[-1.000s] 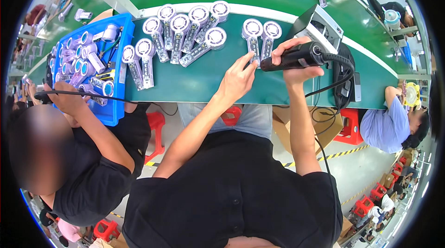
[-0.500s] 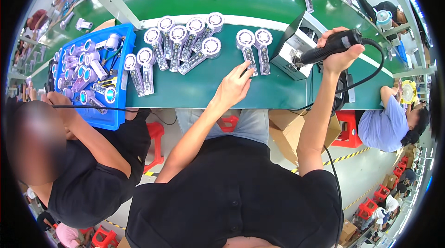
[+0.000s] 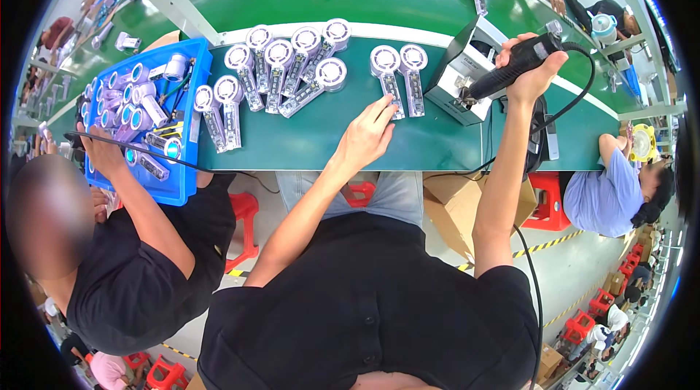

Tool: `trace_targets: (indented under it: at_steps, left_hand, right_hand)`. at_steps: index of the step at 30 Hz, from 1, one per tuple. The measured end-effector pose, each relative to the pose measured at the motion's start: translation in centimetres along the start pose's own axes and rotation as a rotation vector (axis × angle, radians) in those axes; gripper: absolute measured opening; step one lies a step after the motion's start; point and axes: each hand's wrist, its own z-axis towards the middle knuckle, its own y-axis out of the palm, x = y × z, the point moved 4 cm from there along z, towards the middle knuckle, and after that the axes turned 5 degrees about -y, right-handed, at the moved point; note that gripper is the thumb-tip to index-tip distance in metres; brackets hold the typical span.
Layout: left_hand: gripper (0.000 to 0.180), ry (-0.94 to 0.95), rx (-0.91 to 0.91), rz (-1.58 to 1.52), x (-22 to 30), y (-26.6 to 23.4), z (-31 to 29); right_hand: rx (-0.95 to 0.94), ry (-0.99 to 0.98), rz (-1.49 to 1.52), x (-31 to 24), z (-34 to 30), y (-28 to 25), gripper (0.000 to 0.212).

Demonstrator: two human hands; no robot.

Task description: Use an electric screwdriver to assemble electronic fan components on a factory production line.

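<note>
Smooth plastic is seen on the fans (image 3: 330,75) and shiny blue bin (image 3: 191,127). The black tool (image 3: 523,60) is covered in dull plastic, the box (image 3: 477,211) made of brown card.

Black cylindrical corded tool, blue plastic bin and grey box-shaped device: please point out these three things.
Black cylindrical corded tool (image 3: 519,63): head view, on its dark body.
Blue plastic bin (image 3: 193,117): head view, on its right-hand wall.
Grey box-shaped device (image 3: 461,69): head view, on its light front panel.

Right fingers (image 3: 503,59) grip a black driver (image 3: 504,79) at a box (image 3: 453,72).
</note>
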Motion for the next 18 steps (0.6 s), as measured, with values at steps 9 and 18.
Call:
trace_targets:
  at_steps: [9, 18]
  left_hand:
    - [0.040, -0.006, 0.000, -0.009, 0.0, -0.2, 0.1]
    - [0.040, -0.016, -0.023, -0.018, 0.2, -0.1, 0.1]
  right_hand:
    - [-0.105, 0.131, 0.494, 1.4, -6.6, 6.0, 0.096]
    - [-0.213, 0.041, 0.261, 1.3, -8.0, 10.2, 0.094]
